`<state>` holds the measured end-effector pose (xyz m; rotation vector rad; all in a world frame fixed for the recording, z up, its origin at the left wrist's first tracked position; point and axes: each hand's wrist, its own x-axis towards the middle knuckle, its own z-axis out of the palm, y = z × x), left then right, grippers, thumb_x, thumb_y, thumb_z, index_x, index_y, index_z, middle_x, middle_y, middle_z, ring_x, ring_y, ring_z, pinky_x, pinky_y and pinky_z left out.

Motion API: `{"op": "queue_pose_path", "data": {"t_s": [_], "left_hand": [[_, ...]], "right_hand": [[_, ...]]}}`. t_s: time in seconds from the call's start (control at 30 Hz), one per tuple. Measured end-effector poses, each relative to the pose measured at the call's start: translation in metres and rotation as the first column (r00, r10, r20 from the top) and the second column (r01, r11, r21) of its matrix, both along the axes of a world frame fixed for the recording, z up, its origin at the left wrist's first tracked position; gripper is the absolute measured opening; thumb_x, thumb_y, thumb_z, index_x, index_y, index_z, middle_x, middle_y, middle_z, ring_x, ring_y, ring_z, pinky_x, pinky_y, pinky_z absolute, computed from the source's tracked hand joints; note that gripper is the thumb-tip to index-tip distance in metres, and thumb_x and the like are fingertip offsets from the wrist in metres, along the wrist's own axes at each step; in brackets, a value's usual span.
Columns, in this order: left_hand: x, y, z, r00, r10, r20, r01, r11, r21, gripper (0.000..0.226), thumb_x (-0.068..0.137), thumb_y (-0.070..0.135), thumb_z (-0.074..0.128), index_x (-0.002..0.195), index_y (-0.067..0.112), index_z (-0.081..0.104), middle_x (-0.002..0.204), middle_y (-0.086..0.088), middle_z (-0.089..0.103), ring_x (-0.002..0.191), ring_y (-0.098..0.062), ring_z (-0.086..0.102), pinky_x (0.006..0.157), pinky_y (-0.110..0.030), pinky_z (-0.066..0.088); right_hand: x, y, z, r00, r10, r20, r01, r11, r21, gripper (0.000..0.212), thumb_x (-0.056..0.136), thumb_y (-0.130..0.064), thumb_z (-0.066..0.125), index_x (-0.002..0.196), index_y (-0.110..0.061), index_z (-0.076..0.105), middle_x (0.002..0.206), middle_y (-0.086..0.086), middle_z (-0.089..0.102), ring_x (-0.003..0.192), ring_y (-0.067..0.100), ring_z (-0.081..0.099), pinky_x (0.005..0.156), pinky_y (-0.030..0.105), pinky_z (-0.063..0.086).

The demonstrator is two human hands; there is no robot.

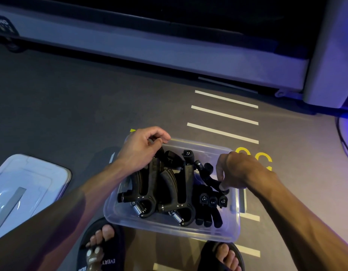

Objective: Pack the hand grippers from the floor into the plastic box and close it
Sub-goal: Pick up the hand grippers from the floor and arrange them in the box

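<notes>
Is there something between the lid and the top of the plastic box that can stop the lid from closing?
Yes. Both hands are over the open plastic box: the left hand at its far left corner, the right hand at its right side, both on hand grippers. The lid lies on the floor to the left.

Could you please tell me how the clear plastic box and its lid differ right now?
The plastic box sits in front of the feet and holds black hand grippers; the lid lies apart on the floor to its left, holding nothing. Both hands reach into the box, left hand and right hand, while the lid is untouched. Both are clear plastic with rounded corners.
</notes>
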<state>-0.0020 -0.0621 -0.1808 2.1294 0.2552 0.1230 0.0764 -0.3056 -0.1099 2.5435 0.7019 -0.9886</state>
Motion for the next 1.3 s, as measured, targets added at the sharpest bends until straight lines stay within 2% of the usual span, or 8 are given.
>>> {"op": "queue_pose_path", "data": {"t_s": [0.17, 0.37, 0.53, 0.7, 0.8, 0.93, 1.13, 1.3], "left_hand": [[0.0, -0.001, -0.003, 1.0, 0.005, -0.025, -0.005, 1.0, 0.008, 0.032, 0.093, 0.016, 0.063, 0.092, 0.047, 0.072, 0.088, 0.027, 0.073, 0.065, 0.003, 0.058, 0.07, -0.023, 0.044], [0.0, -0.002, -0.003, 1.0, 0.012, -0.028, -0.012, 1.0, 0.009, 0.031, 0.093, 0.014, 0.063, 0.091, 0.044, 0.073, 0.087, 0.027, 0.073, 0.063, 0.009, 0.057, 0.068, -0.02, 0.041], [-0.001, -0.002, -0.002, 1.0, 0.008, -0.026, -0.007, 1.0, 0.013, 0.034, 0.093, 0.013, 0.063, 0.088, 0.046, 0.072, 0.088, 0.027, 0.074, 0.068, 0.011, 0.06, 0.071, -0.017, 0.042], [-0.003, -0.004, -0.003, 1.0, 0.009, -0.013, -0.008, 1.0, 0.023, 0.032, 0.091, 0.01, 0.064, 0.088, 0.041, 0.074, 0.086, 0.024, 0.074, 0.058, 0.006, 0.056, 0.062, -0.008, 0.038], [-0.004, -0.004, -0.003, 1.0, -0.002, 0.001, 0.002, 1.0, 0.017, 0.031, 0.092, 0.009, 0.064, 0.089, 0.039, 0.075, 0.086, 0.022, 0.075, 0.059, 0.006, 0.056, 0.063, -0.007, 0.039], [-0.006, -0.004, -0.006, 1.0, 0.0, 0.004, 0.0, 1.0, 0.02, 0.029, 0.091, 0.008, 0.064, 0.091, 0.034, 0.076, 0.086, 0.02, 0.076, 0.06, 0.01, 0.057, 0.065, -0.009, 0.039], [-0.006, -0.005, -0.007, 1.0, -0.013, 0.013, 0.013, 1.0, 0.003, 0.029, 0.091, 0.007, 0.064, 0.09, 0.033, 0.076, 0.086, 0.022, 0.075, 0.068, 0.011, 0.061, 0.069, -0.005, 0.04], [-0.008, -0.004, -0.003, 1.0, 0.005, 0.004, -0.005, 1.0, -0.01, 0.03, 0.091, 0.005, 0.062, 0.089, 0.032, 0.076, 0.086, 0.018, 0.076, 0.059, 0.006, 0.058, 0.062, -0.005, 0.038]], "right_hand": [[0.001, 0.002, -0.003, 0.999, 0.04, 0.022, -0.04, 0.999, -0.011, 0.043, 0.078, -0.036, 0.079, 0.115, -0.023, 0.061, 0.119, 0.002, 0.065, 0.108, 0.027, 0.065, 0.088, 0.036, 0.056], [0.005, 0.003, -0.005, 0.999, 0.033, -0.018, -0.033, 0.999, -0.016, 0.04, 0.075, -0.036, 0.081, 0.11, -0.026, 0.065, 0.115, 0.0, 0.066, 0.105, 0.026, 0.064, 0.084, 0.033, 0.054], [0.004, 0.006, -0.01, 0.994, 0.101, 0.044, -0.099, 0.994, -0.039, 0.035, 0.08, -0.028, 0.075, 0.112, -0.023, 0.065, 0.115, 0.0, 0.069, 0.104, 0.025, 0.067, 0.083, 0.034, 0.057], [0.001, 0.006, -0.015, 0.976, 0.188, 0.106, -0.182, 0.981, -0.063, 0.033, 0.086, -0.029, 0.066, 0.118, -0.025, 0.059, 0.12, 0.001, 0.066, 0.108, 0.025, 0.066, 0.072, 0.031, 0.046], [0.003, 0.003, -0.012, 0.993, 0.092, 0.068, -0.093, 0.996, 0.016, 0.037, 0.084, -0.038, 0.072, 0.117, -0.025, 0.06, 0.118, 0.002, 0.065, 0.107, 0.027, 0.065, 0.079, 0.033, 0.05], [0.01, 0.002, -0.011, 0.994, 0.009, 0.113, -0.025, 0.99, 0.139, 0.028, 0.09, -0.041, 0.062, 0.112, -0.024, 0.064, 0.115, 0.005, 0.066, 0.105, 0.029, 0.064, 0.088, 0.035, 0.054], [0.017, 0.01, -0.012, 0.983, -0.06, 0.172, -0.005, 0.936, 0.351, 0.012, 0.09, -0.038, 0.059, 0.094, -0.03, 0.066, 0.099, 0.0, 0.07, 0.089, 0.028, 0.066, 0.075, 0.034, 0.055], [0.008, 0.027, -0.014, 0.998, -0.009, 0.059, -0.021, 0.875, 0.483, 0.013, 0.09, -0.038, 0.06, 0.097, -0.031, 0.069, 0.094, -0.005, 0.072, 0.092, 0.026, 0.066, 0.08, 0.037, 0.055]]}}
